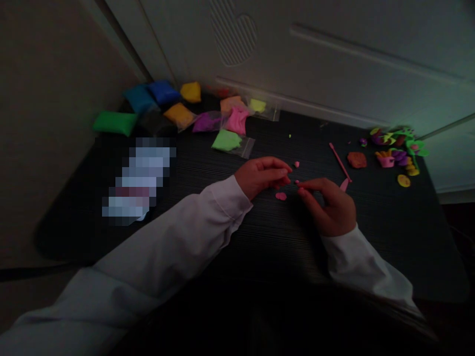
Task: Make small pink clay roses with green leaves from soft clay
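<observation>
Both hands rest low on the dark bench (260,247), the right hand (328,205) pinching a tiny pink clay bit (298,182) in its fingers, the left hand (260,175) loosely curled just beside a flattened pink piece (281,196), steadying such small work.

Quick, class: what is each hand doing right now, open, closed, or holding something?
Left hand: fingers curled, pinching at a small pink clay bit.
Right hand: fingertips pinched on a tiny pink clay piece.
</observation>
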